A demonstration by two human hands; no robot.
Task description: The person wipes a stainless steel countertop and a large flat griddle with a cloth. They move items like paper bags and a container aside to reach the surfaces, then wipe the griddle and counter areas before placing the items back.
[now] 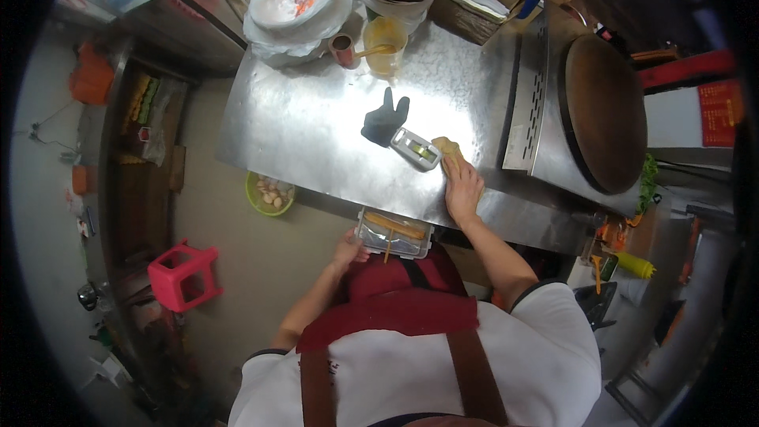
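Observation:
My left hand (pixel 348 248) grips the left side of a clear plastic box (pixel 398 247) held just off the counter's front edge. A wooden T-shaped crepe spreader (pixel 394 224) lies across the box, its handle toward me. On the stainless steel counter (pixel 296 136), my right hand (pixel 464 190) presses a yellowish folded cloth (pixel 447 148); some fingers are hidden from above. Left of the cloth, almost touching it, is a white tape dispenser (pixel 416 149). Beyond the dispenser lies a dark glove (pixel 384 118) with two fingers extended.
To the right stands a round crepe griddle (pixel 605 114). Along the counter's back are a bag-lined bowl (pixel 267 6), a metal cup (pixel 343 50) and a plastic tub (pixel 385 62). A green basin (pixel 254 198) and a pink stool (pixel 184 276) are on the floor at left.

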